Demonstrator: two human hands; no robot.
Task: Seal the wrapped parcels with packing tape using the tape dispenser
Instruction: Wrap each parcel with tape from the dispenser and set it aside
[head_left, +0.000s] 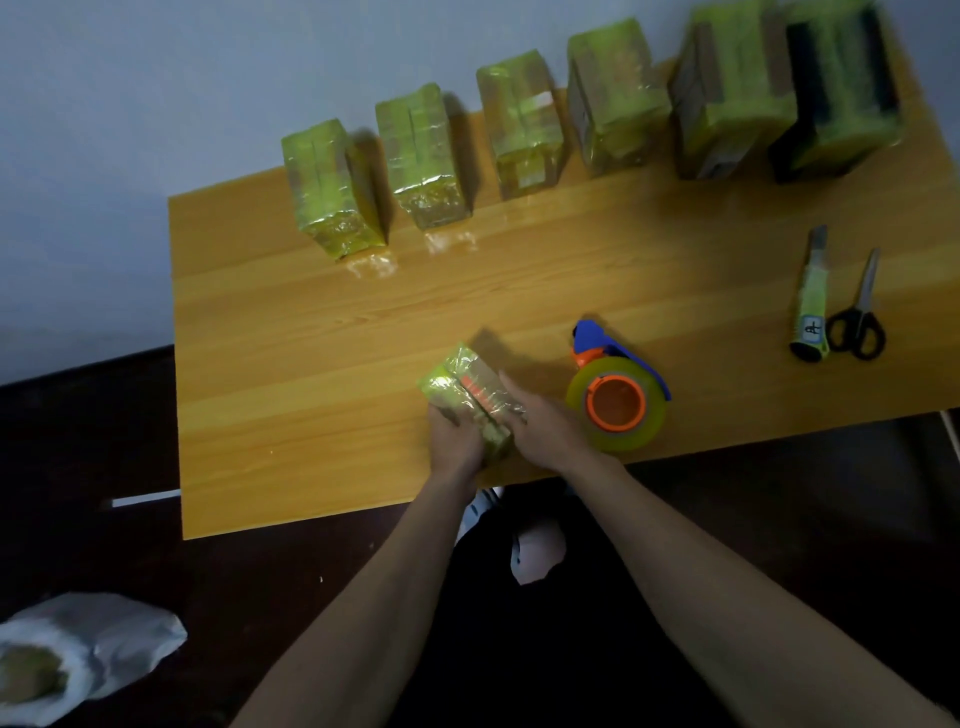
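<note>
Both hands meet on one small wrapped parcel (470, 397) near the front edge of the wooden table (311, 364). With my left hand (454, 441) I grip its near left end, fingers curled round the shiny yellow-green wrapping. I lay my right hand (543, 423) along its right side, fingers extended and pressed flat to the wrap, not curled round it. An orange strip shows on the parcel's upper face between my two hands. The parcel lies tilted, its far end pointing away and to the left.

Just right of my right hand, apart from it, lies the tape dispenser (618, 395): a clear tape roll on an orange hub, with a blue handle pointing away from me. Neither hand touches it.

Along the far edge, by the wall, stand six larger wrapped parcels (524, 124) in a row, growing in size from left to right; the rightmost has a dark body under its wrap. Loose scraps of clear film (371, 265) lie in front of the two leftmost.

At the right of the table, well apart from my hands, a utility knife (810, 306) and black-handled scissors (860, 317) lie side by side. On the dark floor at lower left sits a crumpled white bag (98, 644).
</note>
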